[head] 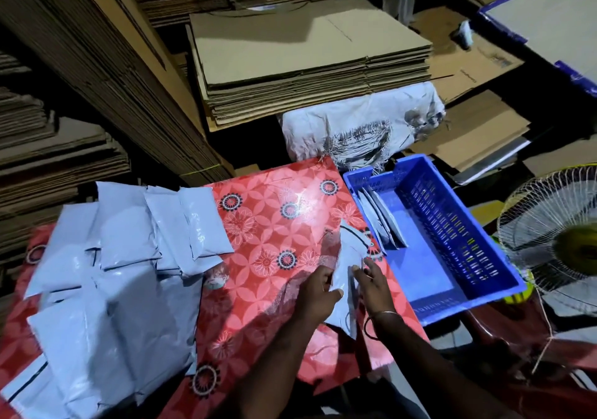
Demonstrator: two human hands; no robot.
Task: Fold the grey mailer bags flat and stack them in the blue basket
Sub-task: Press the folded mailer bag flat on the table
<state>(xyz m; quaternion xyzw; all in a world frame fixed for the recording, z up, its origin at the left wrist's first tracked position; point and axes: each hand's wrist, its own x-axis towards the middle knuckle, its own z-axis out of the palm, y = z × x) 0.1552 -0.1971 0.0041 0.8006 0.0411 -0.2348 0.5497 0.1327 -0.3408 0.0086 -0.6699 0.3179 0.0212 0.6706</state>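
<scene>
**Both hands on one grey mailer bag at the table's right edge**

Flattened corrugated cardboard boxes (310,63) fill the background in ribbed brown stacks, one pile lying flat just beyond the table's far edge. The table (268,224) carries a glossy red cover printed with pale petals and dark ringed flowers; light glares off its sheen. Across the table's left side sprawls a loose heap of grey mailer bags (106,276), smooth and slightly shiny plastic, rectangular, overlapping and spilling towards the near-left corner; some show a thin dark line along one side.

At the table's right edge sits the blue basket (452,234), a rectangular plastic crate with slotted, grille-like walls and a plain floor. A few folded mailer bags (379,221) stand on edge, leaning against its left wall near the far corner. A frayed white woven sack (358,127) slumps beyond the basket, and a white wire fan guard (555,237) shows on the right.

Near the right edge of the table, just beside the basket, a narrow, folded mailer bag (347,257) is held between both hands. The left hand (318,292) has its fingers curled round the bag's left side, thumb on top. The right hand (373,284), a thin bangle at its wrist, pinches the bag's right side with bent fingers. The hands are close together, with only the bag's width between them.
</scene>
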